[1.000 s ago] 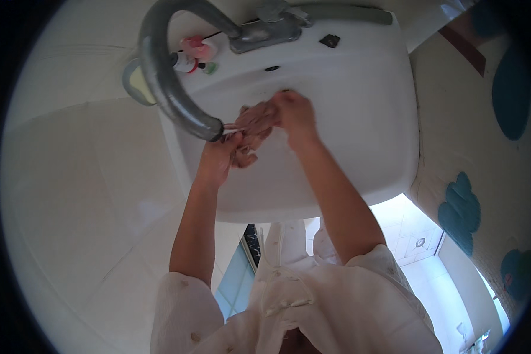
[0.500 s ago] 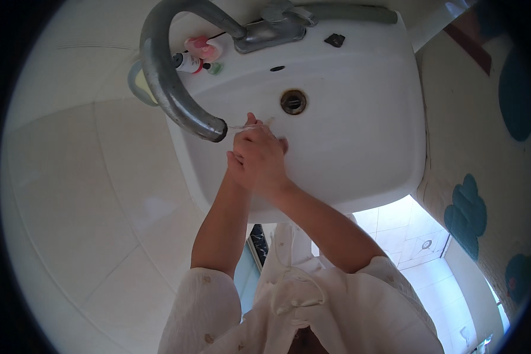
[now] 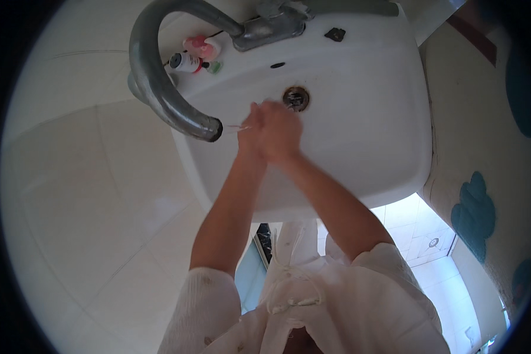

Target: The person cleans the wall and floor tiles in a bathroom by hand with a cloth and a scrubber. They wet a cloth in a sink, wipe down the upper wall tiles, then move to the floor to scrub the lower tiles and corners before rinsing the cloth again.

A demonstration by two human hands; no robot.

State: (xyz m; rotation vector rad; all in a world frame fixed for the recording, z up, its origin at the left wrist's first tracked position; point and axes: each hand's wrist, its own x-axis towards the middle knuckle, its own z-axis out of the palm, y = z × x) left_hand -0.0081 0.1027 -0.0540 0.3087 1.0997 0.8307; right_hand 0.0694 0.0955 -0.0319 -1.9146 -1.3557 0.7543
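Over the white sink basin (image 3: 360,135), my two hands are pressed together under the curved grey metal tap (image 3: 159,82). A thin stream of water (image 3: 235,127) runs from its spout onto them. My left hand (image 3: 249,134) lies on the spout side, partly covered by my right hand (image 3: 282,131). Motion smears the fingers of both, so their pose is unclear. Just beyond the hands sits the round drain (image 3: 295,99), rusty at its rim, with water glinting in it.
On the sink's back left ledge stand a small white bottle with a dark cap (image 3: 184,62), a pink item (image 3: 200,46) and a small green item (image 3: 214,67). A dark flat piece (image 3: 335,34) lies at the back right. Tiled wall (image 3: 71,194) borders the left.
Both hands have moved slightly away from me and to the right, closer to the drain, staying together. Water now shows in the drain. The view has shifted a little.
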